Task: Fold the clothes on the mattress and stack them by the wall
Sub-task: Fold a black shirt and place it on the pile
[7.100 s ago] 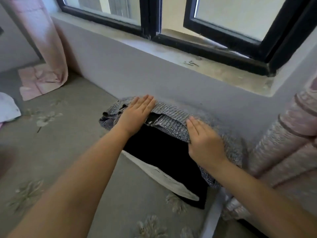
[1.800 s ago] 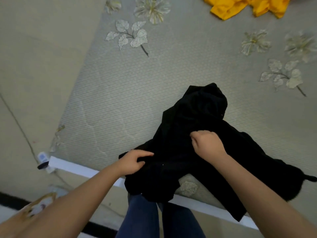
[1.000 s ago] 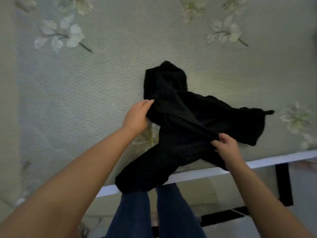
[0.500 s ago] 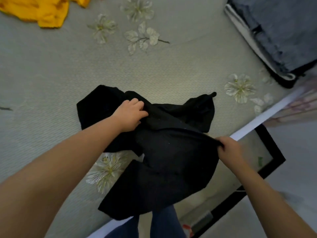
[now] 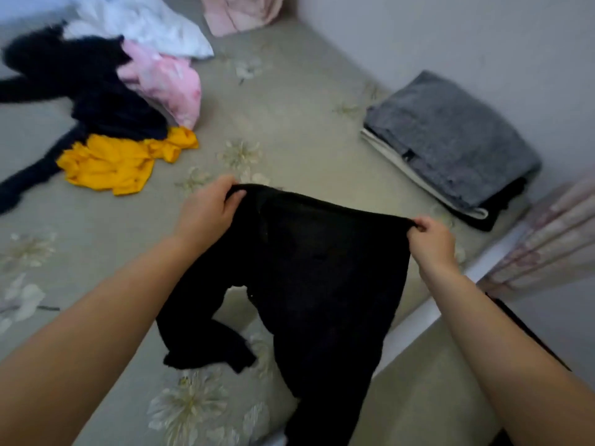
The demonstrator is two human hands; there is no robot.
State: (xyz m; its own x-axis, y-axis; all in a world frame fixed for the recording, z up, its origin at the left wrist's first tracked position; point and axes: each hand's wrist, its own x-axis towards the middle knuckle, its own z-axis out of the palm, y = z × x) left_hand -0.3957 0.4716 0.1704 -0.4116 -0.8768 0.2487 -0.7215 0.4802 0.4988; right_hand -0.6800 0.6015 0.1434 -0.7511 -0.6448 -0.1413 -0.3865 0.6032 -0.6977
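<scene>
Pinching the top edge of a black garment, the left hand and right hand each close thumb and fingers on a corner, stretching it above the mattress near its front edge. It hangs limp and light, one loose part trailing onto the mattress. Holding both top corners suits such soft cloth; a single grip would probably let it bunch. A folded stack lies by the wall.
</scene>
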